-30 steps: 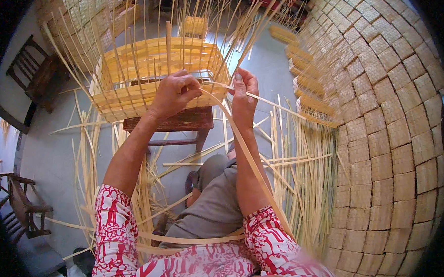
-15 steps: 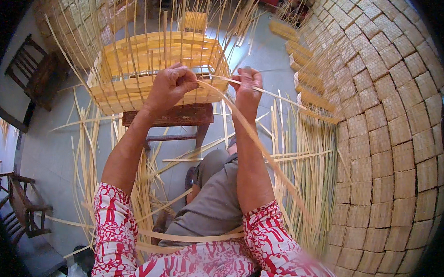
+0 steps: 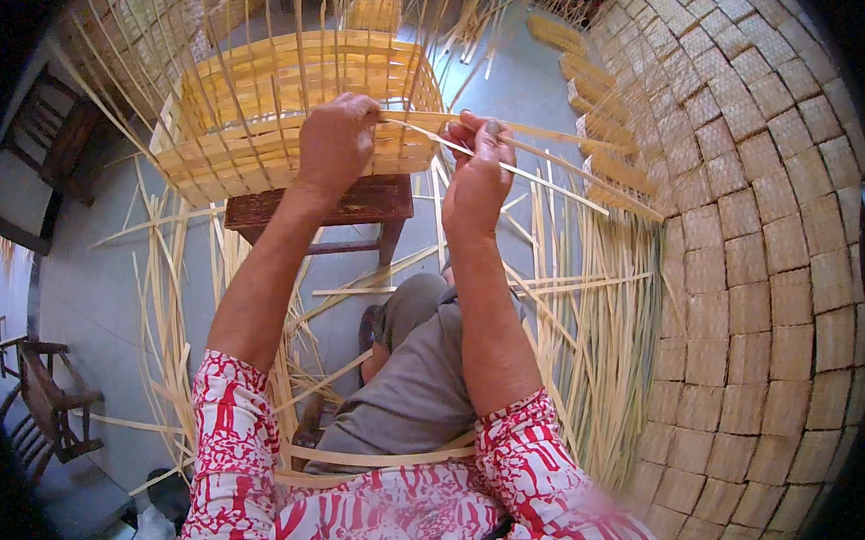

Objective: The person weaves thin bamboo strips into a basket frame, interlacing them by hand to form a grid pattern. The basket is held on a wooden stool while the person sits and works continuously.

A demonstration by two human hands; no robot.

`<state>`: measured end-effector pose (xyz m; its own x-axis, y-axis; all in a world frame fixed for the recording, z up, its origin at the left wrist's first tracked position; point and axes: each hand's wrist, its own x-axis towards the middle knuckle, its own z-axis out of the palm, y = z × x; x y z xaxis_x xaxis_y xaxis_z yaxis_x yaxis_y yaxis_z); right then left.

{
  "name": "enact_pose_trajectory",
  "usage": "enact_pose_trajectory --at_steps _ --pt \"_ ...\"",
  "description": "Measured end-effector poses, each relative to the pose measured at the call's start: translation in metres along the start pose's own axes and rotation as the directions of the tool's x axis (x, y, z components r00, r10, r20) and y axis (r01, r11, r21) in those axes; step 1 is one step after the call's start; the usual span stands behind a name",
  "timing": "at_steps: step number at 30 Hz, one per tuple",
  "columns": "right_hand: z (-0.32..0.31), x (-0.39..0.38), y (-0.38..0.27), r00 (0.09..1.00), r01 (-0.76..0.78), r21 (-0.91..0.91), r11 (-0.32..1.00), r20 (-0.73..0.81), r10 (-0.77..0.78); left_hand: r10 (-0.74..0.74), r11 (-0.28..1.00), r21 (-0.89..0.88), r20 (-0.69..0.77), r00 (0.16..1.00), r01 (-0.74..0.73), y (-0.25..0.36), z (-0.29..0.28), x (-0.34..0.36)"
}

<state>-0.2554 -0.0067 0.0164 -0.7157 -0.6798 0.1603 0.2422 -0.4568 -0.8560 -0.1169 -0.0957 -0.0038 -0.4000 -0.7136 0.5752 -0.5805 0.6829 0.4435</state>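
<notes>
Head view: The basket [image 3: 230, 155], with upright stakes, sits at 11 o'clock on a dark wooden stool [image 3: 381, 197]. The left hand [image 3: 333, 144], at 11 o'clock, is positioned at the basket's near wall; its fingers are curled, grasping one end of a pale strip [image 3: 436, 139]. The right hand [image 3: 478, 179], at 1 o'clock, pinches the same strip between thumb and fingers, just beyond the basket's right end. The strip's free length extends toward 2 o'clock. Loose strips [image 3: 600, 340] cover the floor between 3 and 5 o'clock. Stacked woven pieces [image 3: 775, 255] stand at 3 o'clock.
</notes>
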Motion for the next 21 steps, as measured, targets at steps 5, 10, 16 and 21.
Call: enact_pose_trajectory --at_steps 5,10,16,21 --pt "-0.01 0.001 0.007 0.967 0.199 -0.236 0.951 0.207 -0.151 0.125 0.992 0.02 0.097 0.987 -0.128 -0.007 0.006 0.001" --pt "-0.022 0.001 -0.024 0.862 0.488 -0.516 0.704 0.411 -0.296 0.061 0.998 -0.017 0.239 0.969 -0.058 -0.016 -0.008 0.004" --pt "-0.034 -0.002 -0.005 0.64 0.764 -0.634 0.118 0.724 -0.255 -0.034 0.992 -0.108 0.223 0.974 0.06 -0.037 -0.065 -0.035" --pt "-0.013 -0.035 -0.007 0.626 0.741 -0.628 0.237 0.774 0.095 -0.016 0.94 -0.33 0.21 0.978 0.086 -0.07 -0.088 -0.061"
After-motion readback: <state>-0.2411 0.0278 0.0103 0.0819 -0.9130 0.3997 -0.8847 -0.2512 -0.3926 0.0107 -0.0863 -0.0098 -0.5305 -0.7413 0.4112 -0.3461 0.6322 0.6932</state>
